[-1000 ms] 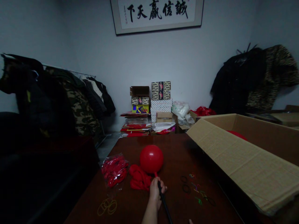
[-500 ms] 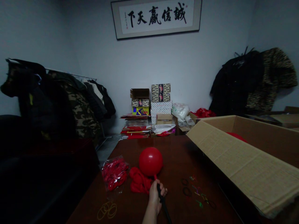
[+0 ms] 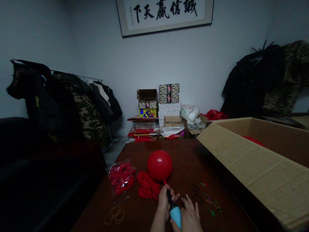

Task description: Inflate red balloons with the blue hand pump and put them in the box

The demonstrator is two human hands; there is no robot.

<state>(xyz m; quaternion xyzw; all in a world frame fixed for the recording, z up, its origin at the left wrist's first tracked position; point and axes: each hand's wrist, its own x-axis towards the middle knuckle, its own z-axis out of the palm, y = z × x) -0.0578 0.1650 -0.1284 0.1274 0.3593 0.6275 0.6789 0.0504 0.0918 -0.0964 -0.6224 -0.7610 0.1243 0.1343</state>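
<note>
A round, inflated red balloon point(image 3: 159, 165) stands above the table with its neck pointing towards me. My left hand point(image 3: 165, 200) is closed around the balloon's neck, at the black nozzle of a hand pump point(image 3: 175, 215). The pump's light blue body slants down towards the bottom edge of the view. Beside the body, on its right, is my right hand point(image 3: 190, 214) with its fingers stretched out and apart. Its thumb lies close to the blue body; whether it touches cannot be seen. Loose red balloons point(image 3: 147, 186) lie just left of my left hand.
A clear bag of red balloons point(image 3: 122, 177) and tan rubber bands point(image 3: 114, 215) lie left on the brown table point(image 3: 185, 154). Dark and coloured bands point(image 3: 212, 203) are on the right. An opened cardboard box point(image 3: 248, 164) borders the right side. Stacked boxes point(image 3: 169, 111) stand behind.
My right hand has come into view from below, beside the pump. The pump's blue body now shows. My left hand still grips the balloon's neck, and the view has shifted slightly.
</note>
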